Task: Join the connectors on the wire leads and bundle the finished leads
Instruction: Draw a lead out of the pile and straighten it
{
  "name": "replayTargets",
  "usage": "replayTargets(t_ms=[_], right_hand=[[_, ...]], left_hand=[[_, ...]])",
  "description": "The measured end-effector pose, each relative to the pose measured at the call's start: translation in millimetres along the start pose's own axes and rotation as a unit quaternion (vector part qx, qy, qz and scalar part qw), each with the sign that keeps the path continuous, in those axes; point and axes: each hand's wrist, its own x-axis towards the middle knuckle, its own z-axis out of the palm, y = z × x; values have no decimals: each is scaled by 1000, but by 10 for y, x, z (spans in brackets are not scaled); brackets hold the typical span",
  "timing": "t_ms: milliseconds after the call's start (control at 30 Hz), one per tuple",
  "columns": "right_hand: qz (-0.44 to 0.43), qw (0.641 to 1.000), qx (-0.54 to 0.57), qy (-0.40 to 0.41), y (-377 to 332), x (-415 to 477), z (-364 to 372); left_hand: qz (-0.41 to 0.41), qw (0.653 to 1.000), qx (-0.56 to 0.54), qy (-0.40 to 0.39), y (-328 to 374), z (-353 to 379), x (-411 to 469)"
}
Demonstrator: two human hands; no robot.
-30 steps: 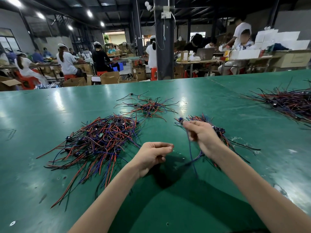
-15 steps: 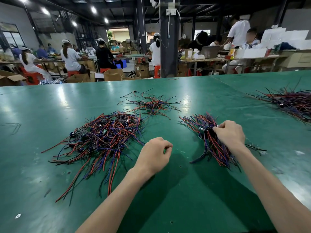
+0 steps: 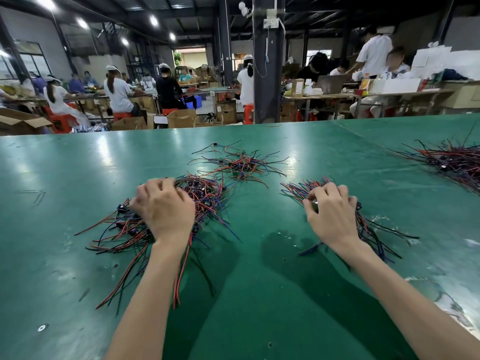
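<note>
Going off the small pile (image 3: 239, 165) on your green table (image 3: 78, 165): your left hand (image 3: 163, 206) is nearer-left of it, fingers curled into the big pile (image 3: 207, 198); right hand (image 3: 332, 211) nearer-right, curled into the tidier bunch (image 3: 298, 189); another heap (image 3: 457, 162) sits well off right.

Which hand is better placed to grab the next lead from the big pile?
Left: the left hand sits on the big pile, curled into its wires; the right hand holds the bundle.

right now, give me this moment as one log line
left hand: fingers in pile, grip hidden | right hand: curled round bundle | both on table
</note>
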Motion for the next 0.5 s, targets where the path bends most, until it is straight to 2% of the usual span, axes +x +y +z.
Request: replayTargets(t_ms=[67, 133, 200, 267, 500], right_hand=[[-25, 1000, 15, -2, -52, -32, 23], [-42, 999, 27, -18, -94, -64, 48], [-48, 997, 39, -37, -124, -87, 67], [-51, 996, 52, -51, -146, -106, 79], [-54, 993, 78, -74, -160, -135, 63]], left_hand=[[-84, 989, 78, -94, -173, 3, 92], [-137, 959, 134, -207, -267, 7, 107], [-153, 946, 138, -249, -295, 34, 88], [-149, 955, 123, -226, -307, 54, 79], [-110, 993, 7, -46, -289, 21, 88]])
